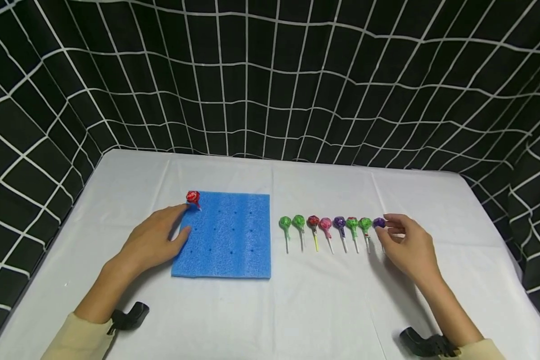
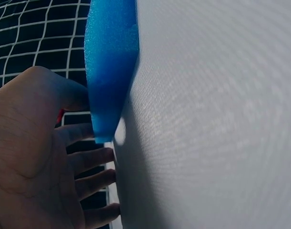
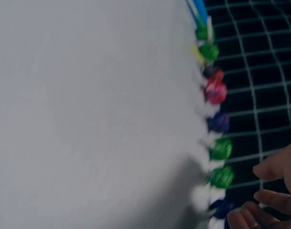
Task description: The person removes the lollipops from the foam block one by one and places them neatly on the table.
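A blue foam board [image 1: 225,235] dotted with small holes lies on the table. One red lollipop [image 1: 192,197] stands in the hole at its far left corner. My left hand [image 1: 155,237] is at the board's left edge, thumb and fingers spread, fingertips close to that lollipop. In the left wrist view the left hand [image 2: 35,157] is beside the thick edge of the foam. To the right, my right hand [image 1: 409,245] reaches the purple lollipop [image 1: 379,222] at the row's right end. Thumb and fingers are parted around its head; whether they touch it is unclear.
Several wrapped lollipops lie in a row right of the board, including a green one [image 1: 285,222], a pink one [image 1: 326,223] and another purple one [image 1: 339,222]. White cloth [image 1: 319,310] covers the table. A black net-patterned curtain [image 1: 270,75] surrounds the back and sides.
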Available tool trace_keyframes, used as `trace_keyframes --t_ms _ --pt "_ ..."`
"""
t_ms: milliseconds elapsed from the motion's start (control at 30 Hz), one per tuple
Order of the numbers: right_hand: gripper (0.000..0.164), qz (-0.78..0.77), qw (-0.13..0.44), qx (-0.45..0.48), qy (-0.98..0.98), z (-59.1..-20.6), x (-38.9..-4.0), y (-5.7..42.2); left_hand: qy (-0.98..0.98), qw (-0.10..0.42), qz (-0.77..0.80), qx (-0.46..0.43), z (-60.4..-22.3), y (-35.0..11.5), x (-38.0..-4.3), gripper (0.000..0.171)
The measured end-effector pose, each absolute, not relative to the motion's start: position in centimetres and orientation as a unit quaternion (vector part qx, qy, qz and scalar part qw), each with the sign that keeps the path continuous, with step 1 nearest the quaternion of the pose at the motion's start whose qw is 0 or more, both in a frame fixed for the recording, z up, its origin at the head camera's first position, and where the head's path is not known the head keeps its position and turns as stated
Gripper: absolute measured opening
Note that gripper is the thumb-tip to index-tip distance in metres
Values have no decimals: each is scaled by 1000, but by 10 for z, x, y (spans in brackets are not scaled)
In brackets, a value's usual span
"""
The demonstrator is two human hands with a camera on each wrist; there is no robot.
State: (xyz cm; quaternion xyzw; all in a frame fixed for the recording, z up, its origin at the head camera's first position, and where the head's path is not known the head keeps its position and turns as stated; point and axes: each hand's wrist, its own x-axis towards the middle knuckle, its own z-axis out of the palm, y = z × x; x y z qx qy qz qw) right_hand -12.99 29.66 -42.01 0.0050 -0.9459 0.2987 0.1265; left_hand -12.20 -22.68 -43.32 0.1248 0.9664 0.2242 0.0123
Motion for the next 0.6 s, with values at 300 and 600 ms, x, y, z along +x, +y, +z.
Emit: trace_keyframes --t_ms 300,600 --pt "34 364 123 49 -922 -406 -122 262 966 11 223 126 -432 -226 -122 60" --pt "27 425 111 115 -891 -409 -126 216 967 16 223 119 -432 -227 -122 60"
